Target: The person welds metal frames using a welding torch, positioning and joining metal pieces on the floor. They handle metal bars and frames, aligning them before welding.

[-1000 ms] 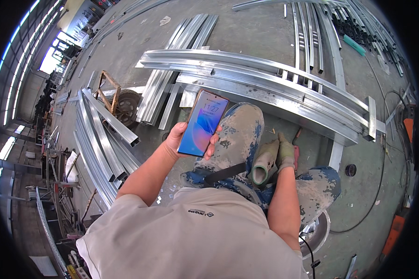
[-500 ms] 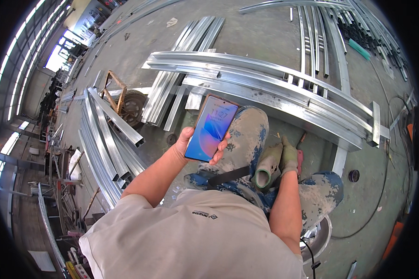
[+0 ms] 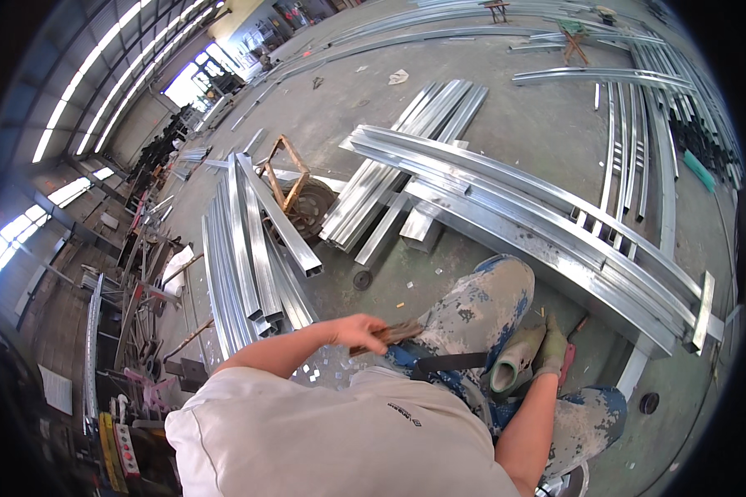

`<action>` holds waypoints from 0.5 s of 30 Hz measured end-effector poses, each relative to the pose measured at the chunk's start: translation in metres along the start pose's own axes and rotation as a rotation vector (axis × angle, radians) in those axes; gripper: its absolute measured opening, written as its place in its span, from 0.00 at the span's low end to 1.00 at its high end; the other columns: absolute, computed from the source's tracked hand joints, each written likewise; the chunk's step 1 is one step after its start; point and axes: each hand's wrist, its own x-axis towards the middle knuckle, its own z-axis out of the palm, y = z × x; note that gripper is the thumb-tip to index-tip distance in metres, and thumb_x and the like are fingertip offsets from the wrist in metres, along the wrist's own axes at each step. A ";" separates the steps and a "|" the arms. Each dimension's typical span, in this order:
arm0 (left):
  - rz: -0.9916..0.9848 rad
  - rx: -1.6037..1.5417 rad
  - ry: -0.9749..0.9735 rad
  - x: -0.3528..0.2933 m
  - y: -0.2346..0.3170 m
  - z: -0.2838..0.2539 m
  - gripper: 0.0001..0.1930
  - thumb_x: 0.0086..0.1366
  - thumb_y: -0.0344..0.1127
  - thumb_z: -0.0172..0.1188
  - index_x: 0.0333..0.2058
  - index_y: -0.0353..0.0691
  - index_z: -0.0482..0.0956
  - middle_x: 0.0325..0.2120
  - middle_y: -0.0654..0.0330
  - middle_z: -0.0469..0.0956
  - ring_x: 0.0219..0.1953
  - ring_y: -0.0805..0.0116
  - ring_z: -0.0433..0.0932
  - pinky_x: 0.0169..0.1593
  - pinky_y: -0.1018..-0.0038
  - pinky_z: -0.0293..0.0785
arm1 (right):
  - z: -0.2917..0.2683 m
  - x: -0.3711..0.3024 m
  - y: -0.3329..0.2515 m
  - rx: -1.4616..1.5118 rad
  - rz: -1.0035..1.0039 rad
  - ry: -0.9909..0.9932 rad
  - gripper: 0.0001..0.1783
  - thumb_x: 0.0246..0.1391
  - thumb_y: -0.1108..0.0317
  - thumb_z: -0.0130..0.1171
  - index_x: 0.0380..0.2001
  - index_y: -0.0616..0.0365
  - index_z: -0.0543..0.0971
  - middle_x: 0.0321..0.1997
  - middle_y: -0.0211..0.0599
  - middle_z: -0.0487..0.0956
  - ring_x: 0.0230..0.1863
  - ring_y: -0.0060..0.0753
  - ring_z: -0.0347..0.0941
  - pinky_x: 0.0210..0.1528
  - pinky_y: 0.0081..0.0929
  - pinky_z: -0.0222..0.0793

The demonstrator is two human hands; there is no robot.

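Observation:
My left hand (image 3: pixel 362 333) is closed on a phone (image 3: pixel 399 333), turned so that its lit screen no longer shows, low over my left thigh. The phone and fingertips are slightly blurred. Between my knees, my right hand (image 3: pixel 551 349) wears a greenish work glove. Against it is a second, empty work glove (image 3: pixel 515 362) with a green-edged cuff opening toward me; my right hand appears to grip it, though the fingers are partly hidden. My camouflage trousers (image 3: pixel 481 302) show a dark strap (image 3: pixel 449 362) across the lap.
Long metal channels (image 3: pixel 547 240) lie stacked in front of me, with more metal profiles (image 3: pixel 244 248) at the left. Beside those stands a wheeled cart (image 3: pixel 294 195) with a rusty frame. A red-handled tool (image 3: pixel 567 364) rests near my right hand. A black round piece (image 3: pixel 649 403) lies at the right.
My left hand has lowered the phone toward my lap and turned its screen out of sight. The view has swung left. My right hand and the empty glove remain together between my knees.

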 end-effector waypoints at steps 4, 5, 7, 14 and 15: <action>-0.255 0.251 -0.076 -0.041 -0.048 0.004 0.40 0.56 0.45 0.79 0.65 0.39 0.77 0.46 0.64 0.83 0.45 0.71 0.79 0.50 0.69 0.77 | 0.005 -0.012 -0.012 -0.031 0.011 -0.005 0.28 0.69 0.49 0.63 0.52 0.68 0.83 0.48 0.45 0.86 0.44 0.43 0.84 0.48 0.38 0.81; -0.247 0.141 -0.059 -0.054 -0.064 0.009 0.39 0.54 0.47 0.79 0.64 0.39 0.78 0.45 0.62 0.84 0.45 0.69 0.80 0.50 0.68 0.77 | 0.007 -0.012 -0.012 -0.016 0.006 -0.011 0.27 0.69 0.49 0.63 0.52 0.67 0.83 0.47 0.45 0.86 0.43 0.43 0.83 0.47 0.38 0.81; -0.221 0.031 -0.050 -0.068 -0.078 0.015 0.40 0.53 0.47 0.78 0.63 0.38 0.79 0.45 0.61 0.85 0.45 0.68 0.81 0.51 0.68 0.77 | 0.008 -0.011 -0.007 0.017 -0.004 -0.020 0.26 0.69 0.49 0.63 0.50 0.66 0.84 0.46 0.44 0.86 0.43 0.43 0.83 0.47 0.38 0.80; -0.064 -0.122 -0.048 -0.053 -0.029 0.031 0.43 0.57 0.39 0.79 0.70 0.35 0.73 0.54 0.62 0.83 0.52 0.71 0.79 0.58 0.71 0.75 | 0.005 -0.004 -0.005 0.040 0.053 -0.046 0.27 0.65 0.47 0.69 0.46 0.65 0.87 0.41 0.40 0.87 0.38 0.36 0.83 0.42 0.35 0.80; -0.066 -0.142 -0.056 -0.045 -0.023 0.035 0.44 0.57 0.38 0.79 0.70 0.34 0.72 0.54 0.62 0.83 0.54 0.71 0.78 0.59 0.71 0.74 | 0.009 -0.009 -0.007 0.025 0.064 -0.036 0.27 0.65 0.47 0.69 0.45 0.65 0.87 0.40 0.40 0.87 0.38 0.36 0.83 0.41 0.35 0.80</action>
